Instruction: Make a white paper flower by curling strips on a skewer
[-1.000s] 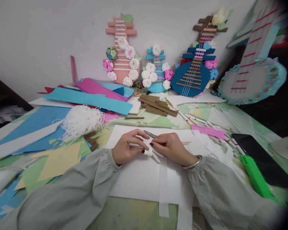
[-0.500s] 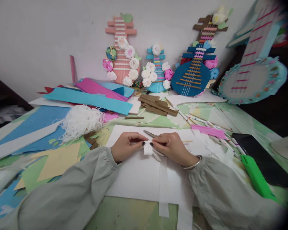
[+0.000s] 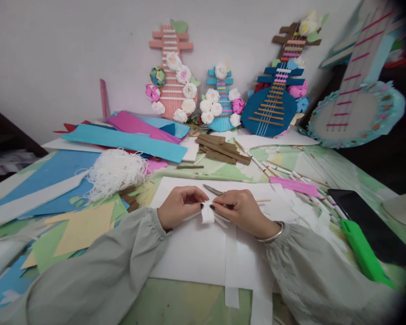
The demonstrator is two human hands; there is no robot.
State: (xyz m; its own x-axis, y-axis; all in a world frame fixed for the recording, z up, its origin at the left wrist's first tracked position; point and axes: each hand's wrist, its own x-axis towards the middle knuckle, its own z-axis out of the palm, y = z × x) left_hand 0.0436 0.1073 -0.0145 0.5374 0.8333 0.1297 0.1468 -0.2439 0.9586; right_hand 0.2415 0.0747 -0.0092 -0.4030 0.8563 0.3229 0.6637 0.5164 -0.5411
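Between my two hands is a small strip of white paper (image 3: 208, 215), its loose end curling down. My left hand (image 3: 181, 205) pinches it from the left with thumb and fingers. From the right, my right hand (image 3: 245, 212) pinches the same strip, fingertips close to those of the left. Both hands hover over a white board (image 3: 189, 257). Just beyond the fingers lie scissors (image 3: 212, 189), partly hidden by my right hand. A thin wooden stick (image 3: 264, 200) pokes out behind that hand. Long white strips (image 3: 231, 271) hang over the board's front edge.
White string (image 3: 117, 174) is heaped at left, near coloured sheets (image 3: 125, 142) and yellow paper (image 3: 88, 225). Brown strips (image 3: 219, 149) lie behind the board. At right are a phone (image 3: 365, 221) and a green tool (image 3: 363, 250). Decorated paper lutes (image 3: 270, 106) lean against the wall.
My fingertips have shifted slightly on the white paper strip, and the right hand's fingers are a little lower. The strip's curled end hangs slightly lower. Everything else stays in place.
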